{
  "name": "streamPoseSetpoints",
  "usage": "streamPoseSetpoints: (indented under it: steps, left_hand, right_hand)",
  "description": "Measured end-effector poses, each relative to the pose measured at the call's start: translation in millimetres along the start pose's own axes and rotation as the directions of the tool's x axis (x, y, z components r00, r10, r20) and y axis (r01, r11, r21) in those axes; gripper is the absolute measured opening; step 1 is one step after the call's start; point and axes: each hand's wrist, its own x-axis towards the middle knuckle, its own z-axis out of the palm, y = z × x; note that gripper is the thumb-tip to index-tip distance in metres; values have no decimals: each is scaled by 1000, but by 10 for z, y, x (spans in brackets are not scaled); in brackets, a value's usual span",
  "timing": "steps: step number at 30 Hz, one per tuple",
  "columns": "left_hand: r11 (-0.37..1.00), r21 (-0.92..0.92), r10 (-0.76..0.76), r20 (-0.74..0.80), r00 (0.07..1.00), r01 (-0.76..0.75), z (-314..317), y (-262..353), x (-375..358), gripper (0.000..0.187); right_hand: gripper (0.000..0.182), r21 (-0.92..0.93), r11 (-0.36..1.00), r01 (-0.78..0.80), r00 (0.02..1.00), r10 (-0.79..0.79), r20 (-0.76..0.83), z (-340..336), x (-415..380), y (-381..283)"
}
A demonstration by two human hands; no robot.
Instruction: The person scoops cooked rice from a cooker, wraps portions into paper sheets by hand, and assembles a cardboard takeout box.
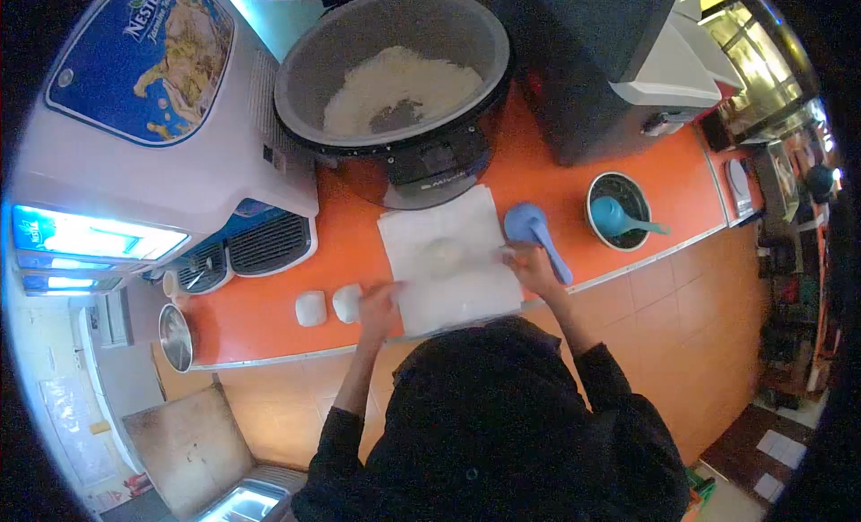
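A big rice cooker [395, 82] holds rice. A blue scoop [535, 235] lies on the orange counter [538, 177]. 1 teal ladle [619, 219] sits in a bowl [599, 192]. A Nestea dispenser [152, 100] stands beside the cooker.

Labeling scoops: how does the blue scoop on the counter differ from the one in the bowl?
The counter scoop is paler blue; the bowl scoop is teal. The counter scoop lies on the orange counter by the right hand; the bowl scoop sits inside the bowl, handle over the rim, away from both hands. Both are plastic, with a rounded head and a slim handle.
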Motion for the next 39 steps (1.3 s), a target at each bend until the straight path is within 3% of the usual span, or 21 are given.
streamPoseSetpoints:
  steps: [1,2,3,6,9,12,15,16,17,18,19,20,21,22,24,25,27,31,33,37,39]
  left_hand:
    - [1000,0,0,1,1000,0,58,-150,54,24]
    - [935,-305,-200,-39,979,179,135,-298,163,24]
    - [751,-583,-393,-18,920,309,219,-422,253,24]
    - [639,-583,-607,18,795,501,533,-687,415,23]
    - [467,-677,-691,122,713,569,488,-298,351,23]
    - [651,-334,-641,239,730,681,485,-550,159,23]
    - [597,-700,-591,-54,805,392,353,-130,-90,30]
    - [597,-698,-592,-51,804,395,310,-109,-148,30]
    - [831,-391,-489,-173,855,396,274,-100,-213,31]
    - [936,-22,-345,-241,907,351,244,-95,-260,33]
    - [936,-22,-347,-237,907,352,208,-95,-274,33]
    - [722,-300,-610,150,778,624,170,-98,-262,33]
    - [353,-394,-636,565,527,849,147,-90,-238,35]
    - [357,-392,-633,565,529,847,157,-91,-219,35]
    - [-36,-577,-494,720,487,816,176,-99,-135,28]
    - [-31,-575,-492,721,488,818,155,-145,-96,28]
    - [572,-427,-438,563,701,700,72,-310,2,20]
    - [714,-413,-340,501,796,565,170,-612,452,25]
    - [582,-657,-277,393,877,478,321,-497,770,25]
    - [692,-626,-223,287,931,359,399,-439,1055,37]
    - [850,-518,172,445,879,96,173,-525,1040,39]
  right_hand:
    - [10,40,968,-246,969,246,0,84,-9,135]
    - [10,78,877,-475,880,476,11,177,-39,265]
    - [10,78,878,-472,881,473,10,337,-69,408]
    - [15,255,905,-340,829,416,-373,656,29,458]
    - [13,-4,886,-463,815,423,-396,564,79,178]
    - [21,-64,911,-407,838,345,-422,560,-33,160]
    - [26,-131,852,-506,844,459,-276,373,-26,-194]
    - [29,-366,844,-391,898,264,-351,285,36,-424]
    - [32,-588,761,-276,928,52,-369,258,53,-547]
    - [32,-587,760,-279,929,58,-366,294,22,-542]
    - [41,-465,865,-187,980,196,-30,326,2,-534]
    - [51,-300,942,-149,914,247,323,347,-13,-532]
    - [51,-301,941,-152,915,249,318,396,-51,-558]
    - [53,-324,945,49,930,76,360,461,-78,-639]
    - [56,-343,907,246,913,-98,396,518,-46,-675]
    - [57,-394,884,251,911,-78,406,537,-43,-655]
    - [58,-445,858,256,908,-55,416,576,-69,-607]
    - [59,-457,855,246,926,-67,373,628,-94,-577]
    - [60,-472,848,241,925,-54,375,641,-100,-557]
    - [61,-496,831,250,927,-59,369,672,-133,-523]
    - [61,-485,839,246,933,-70,352,637,-120,-527]
